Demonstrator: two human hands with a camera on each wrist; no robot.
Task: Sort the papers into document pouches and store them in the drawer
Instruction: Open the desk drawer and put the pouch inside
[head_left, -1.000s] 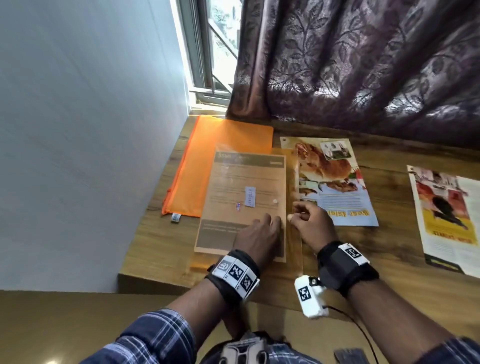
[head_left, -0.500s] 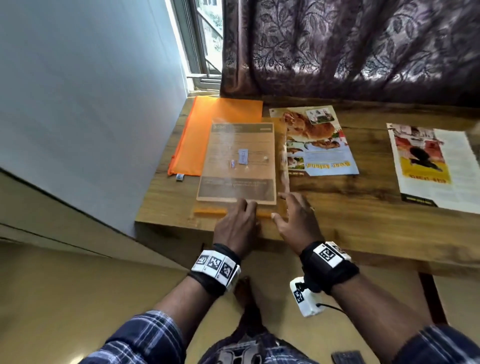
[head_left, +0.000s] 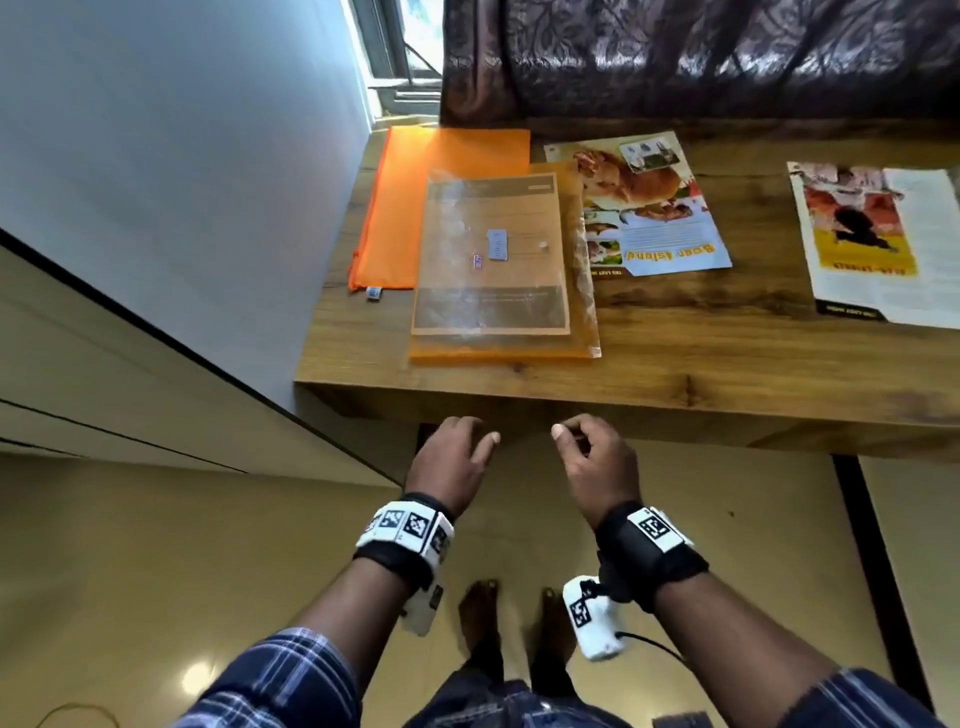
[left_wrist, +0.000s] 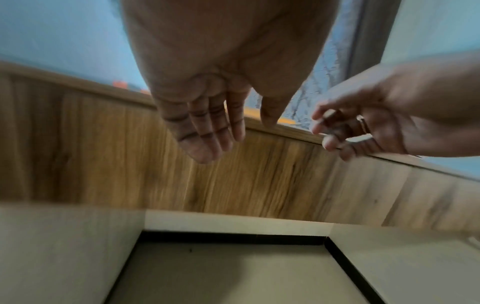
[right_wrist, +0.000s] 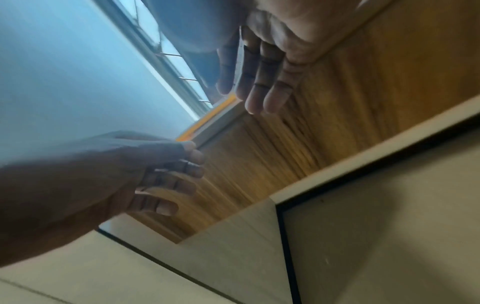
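Both hands off the tabletop (head_left: 649, 358), hanging in the air just short of its near edge, in front of the wooden front panel (left_wrist: 233, 174) below it. Left hand (head_left: 449, 460) relaxed, fingers (left_wrist: 205, 131) straight and close together, holding nothing. Right hand (head_left: 597, 462) just beside it, fingers (right_wrist: 262, 82) loosely bent in the head view, nearly straight in the right wrist view, thumb forward, nothing in the grip; a ring (left_wrist: 363, 125) on one finger seen from the left wrist camera. A small gap between the two hands, no touch.

Beyond the fingertips, flat on the tabletop: a clear document pouch (head_left: 582, 291) with an orange edge, its near edge a little in from the tabletop's front, holding a brown printed paper (head_left: 493, 291). Partly under it and further away to the left of the left hand, an orange zip pouch (head_left: 400, 208) with a small white tag (head_left: 373, 292) at its near corner. Ahead of the right hand, tucked partly under the clear pouch's right side, a colour leaflet (head_left: 660, 208) with animal photos. Well off to the right of the right hand, apart from the rest, a second printed sheet (head_left: 883, 244) with a yellow block.

Past all of that, a dark patterned curtain (head_left: 701, 57) and a window (head_left: 410, 47); pale wall (head_left: 182, 130) to the left. Below the hands, beige floor tiles (head_left: 156, 571) and two bare feet (head_left: 483, 618). Whether the front panel is a drawer cannot be told.
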